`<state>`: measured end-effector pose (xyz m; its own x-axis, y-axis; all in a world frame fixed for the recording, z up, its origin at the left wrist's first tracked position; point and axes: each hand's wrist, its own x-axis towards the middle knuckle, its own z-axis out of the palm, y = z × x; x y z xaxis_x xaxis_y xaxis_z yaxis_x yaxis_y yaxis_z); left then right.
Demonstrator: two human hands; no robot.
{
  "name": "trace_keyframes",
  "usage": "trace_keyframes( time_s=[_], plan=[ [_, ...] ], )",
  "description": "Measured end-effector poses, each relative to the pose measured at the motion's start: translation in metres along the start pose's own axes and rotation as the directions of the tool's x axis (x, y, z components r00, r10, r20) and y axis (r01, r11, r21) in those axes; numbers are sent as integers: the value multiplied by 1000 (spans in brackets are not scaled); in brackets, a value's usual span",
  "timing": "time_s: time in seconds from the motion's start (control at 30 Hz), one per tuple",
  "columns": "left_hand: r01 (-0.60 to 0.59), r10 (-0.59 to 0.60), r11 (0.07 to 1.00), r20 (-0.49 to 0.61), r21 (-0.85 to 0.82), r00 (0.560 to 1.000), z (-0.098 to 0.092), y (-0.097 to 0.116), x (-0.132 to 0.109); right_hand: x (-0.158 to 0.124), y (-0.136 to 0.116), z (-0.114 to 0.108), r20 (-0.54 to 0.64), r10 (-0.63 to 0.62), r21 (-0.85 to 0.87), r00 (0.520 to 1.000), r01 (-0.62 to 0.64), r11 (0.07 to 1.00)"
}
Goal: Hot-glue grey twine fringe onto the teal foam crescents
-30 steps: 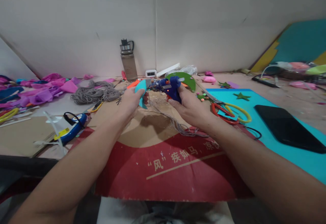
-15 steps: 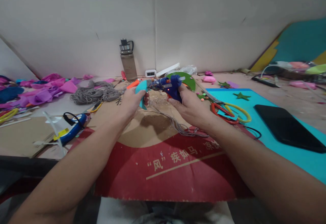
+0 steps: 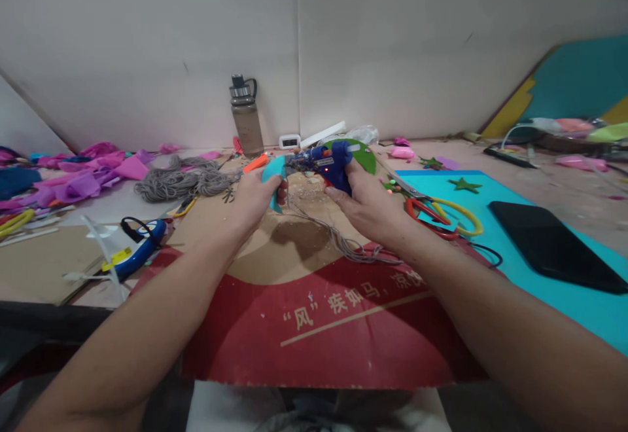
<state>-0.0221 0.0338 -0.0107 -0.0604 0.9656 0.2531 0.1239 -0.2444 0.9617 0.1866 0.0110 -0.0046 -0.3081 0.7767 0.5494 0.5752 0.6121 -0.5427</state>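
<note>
My left hand is closed on a curved teal foam piece, held up over the cardboard. My right hand grips a blue hot glue gun with a red light on its side; its nozzle points left and meets the teal piece. A grey cord trails from between my hands down onto the cardboard. A green foam half-disc lies just behind the glue gun.
Red and yellow scissors lie on a teal sheet at the right, beside a black phone. A grey cord heap, pink scraps, a second blue glue gun and a bottle are left and behind.
Both hands, with the teal piece and the glue gun, have shifted slightly up and away; the nozzle stays at the teal piece.
</note>
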Motion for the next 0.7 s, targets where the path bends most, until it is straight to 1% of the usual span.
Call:
trace_keyframes(
  time_s=[0.27, 0.47, 0.7],
  plan=[
    [-9, 10, 997, -2, 76, 1000, 1, 2, -2, -1, -1, -2, -14, 20, 9, 1000, -20, 1000],
    [-7, 8, 997, -4, 82, 1000, 2, 5, -5, 1, -2, -3, -38, 20, -29, 999, -21, 999],
    [-16, 15, 996, 15, 93, 1000, 2, 5, -6, 1, -3, -4, -56, 10, -28, 998, -11, 1000]
  ],
)
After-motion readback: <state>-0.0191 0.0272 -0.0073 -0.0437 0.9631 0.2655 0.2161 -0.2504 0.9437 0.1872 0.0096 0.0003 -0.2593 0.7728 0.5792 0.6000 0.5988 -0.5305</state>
